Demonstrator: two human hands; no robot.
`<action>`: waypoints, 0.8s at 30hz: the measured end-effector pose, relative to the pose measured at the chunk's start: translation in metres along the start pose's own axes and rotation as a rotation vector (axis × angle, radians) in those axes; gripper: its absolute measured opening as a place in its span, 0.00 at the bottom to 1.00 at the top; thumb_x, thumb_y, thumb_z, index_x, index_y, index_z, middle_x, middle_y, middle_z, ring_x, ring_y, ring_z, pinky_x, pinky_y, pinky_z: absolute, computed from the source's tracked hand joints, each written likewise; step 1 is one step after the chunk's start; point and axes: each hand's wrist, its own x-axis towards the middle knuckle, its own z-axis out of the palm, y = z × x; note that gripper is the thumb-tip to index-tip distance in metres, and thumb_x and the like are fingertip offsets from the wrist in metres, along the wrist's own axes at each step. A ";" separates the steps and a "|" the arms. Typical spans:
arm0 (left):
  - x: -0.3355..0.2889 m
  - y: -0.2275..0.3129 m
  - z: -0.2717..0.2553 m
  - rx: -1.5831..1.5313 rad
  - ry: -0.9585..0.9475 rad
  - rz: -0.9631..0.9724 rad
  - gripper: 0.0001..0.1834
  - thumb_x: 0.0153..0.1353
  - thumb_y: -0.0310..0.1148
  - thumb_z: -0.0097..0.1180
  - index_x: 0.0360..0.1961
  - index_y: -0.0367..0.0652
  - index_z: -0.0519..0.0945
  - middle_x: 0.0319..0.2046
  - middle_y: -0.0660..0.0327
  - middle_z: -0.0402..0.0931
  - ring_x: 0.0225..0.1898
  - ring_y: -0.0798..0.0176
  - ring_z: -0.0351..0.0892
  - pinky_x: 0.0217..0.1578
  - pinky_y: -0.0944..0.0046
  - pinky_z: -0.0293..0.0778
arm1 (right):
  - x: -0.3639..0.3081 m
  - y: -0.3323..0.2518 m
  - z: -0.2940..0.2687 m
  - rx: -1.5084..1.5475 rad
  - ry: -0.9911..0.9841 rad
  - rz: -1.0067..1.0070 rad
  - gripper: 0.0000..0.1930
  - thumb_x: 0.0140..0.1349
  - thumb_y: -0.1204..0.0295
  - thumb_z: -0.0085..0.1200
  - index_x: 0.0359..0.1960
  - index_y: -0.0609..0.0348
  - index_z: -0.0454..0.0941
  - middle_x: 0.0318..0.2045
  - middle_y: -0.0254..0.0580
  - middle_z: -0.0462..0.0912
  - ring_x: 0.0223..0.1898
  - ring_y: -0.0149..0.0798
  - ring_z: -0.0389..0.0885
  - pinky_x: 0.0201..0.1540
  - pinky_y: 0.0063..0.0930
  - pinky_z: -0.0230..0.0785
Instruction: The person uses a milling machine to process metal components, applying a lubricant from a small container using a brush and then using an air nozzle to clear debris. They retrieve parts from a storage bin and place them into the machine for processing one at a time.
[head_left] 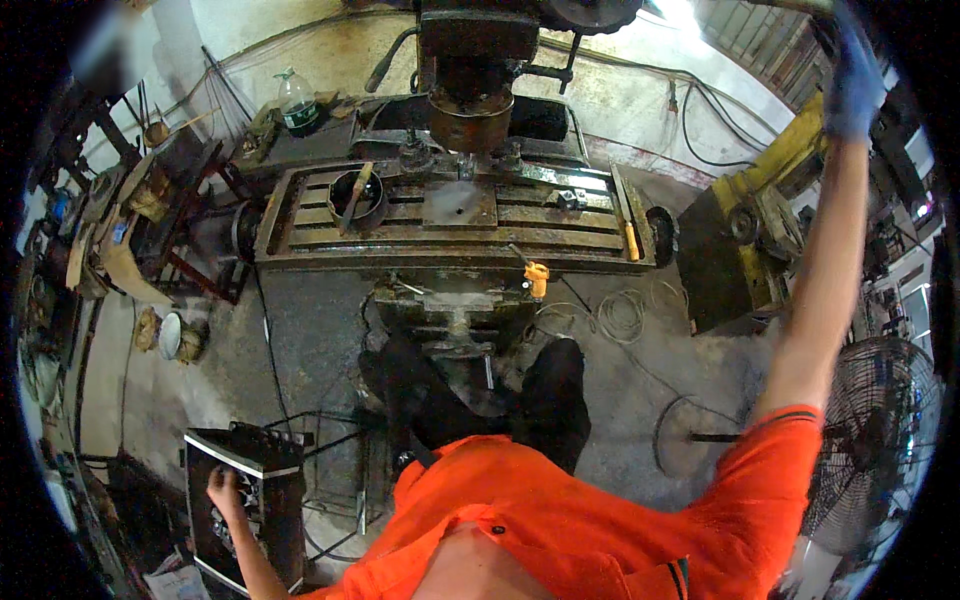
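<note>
Head view: from here I see a milling machine's slotted worktop [560,237], its spindle head [472,115] blocking the space above the middle, over a flat plate [480,212]. Near the worktop's left edge sits a black pan [372,212] with a brush [356,197] laid across it; a small metal block [571,199] lies right of the plate, and a yellow-handled tool [631,238] by the right edge. An orange spray gun [537,279] hangs at the front edge. A big fan [862,440] stands beside the person's right arm, and coiled cable [620,316] lies on the floor.

The left hand [226,489] is over the open black box [281,525] at lower left, its fingers loosely bent near the metal parts [248,490] inside; whether they touch any, I can't tell. The right hand [853,88] is raised high, bluish and blurred; I can't make out its fingers or any hold.
</note>
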 end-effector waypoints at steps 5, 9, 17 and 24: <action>-0.011 0.072 0.005 -0.421 0.205 0.005 0.08 0.54 0.31 0.53 0.33 0.39 0.71 0.25 0.64 0.68 0.24 0.69 0.69 0.24 0.68 0.66 | -0.264 0.037 -0.025 -0.540 -0.232 0.137 0.08 0.57 0.74 0.43 0.25 0.59 0.74 0.23 0.34 0.74 0.27 0.31 0.72 0.31 0.29 0.65; 0.057 0.047 -0.041 -0.068 0.091 0.228 0.08 0.55 0.30 0.52 0.33 0.39 0.69 0.26 0.64 0.69 0.26 0.68 0.70 0.24 0.69 0.68 | -0.470 0.050 0.022 0.041 -0.694 1.225 0.17 0.53 0.63 0.56 0.39 0.63 0.77 0.29 0.33 0.78 0.27 0.28 0.73 0.28 0.23 0.66; 0.048 0.193 0.121 -0.244 -0.169 0.169 0.09 0.56 0.34 0.51 0.27 0.38 0.72 0.20 0.66 0.68 0.18 0.70 0.68 0.16 0.68 0.66 | -0.573 0.051 0.108 0.156 -0.586 1.478 0.17 0.49 0.64 0.60 0.38 0.59 0.73 0.28 0.31 0.75 0.27 0.27 0.68 0.31 0.23 0.62; 0.060 0.178 0.171 -0.371 -0.374 0.101 0.06 0.55 0.29 0.53 0.27 0.38 0.72 0.22 0.63 0.69 0.19 0.67 0.70 0.20 0.65 0.70 | -0.469 -0.023 0.098 0.110 -0.425 1.239 0.23 0.46 0.69 0.64 0.44 0.61 0.69 0.26 0.31 0.76 0.20 0.28 0.70 0.25 0.24 0.69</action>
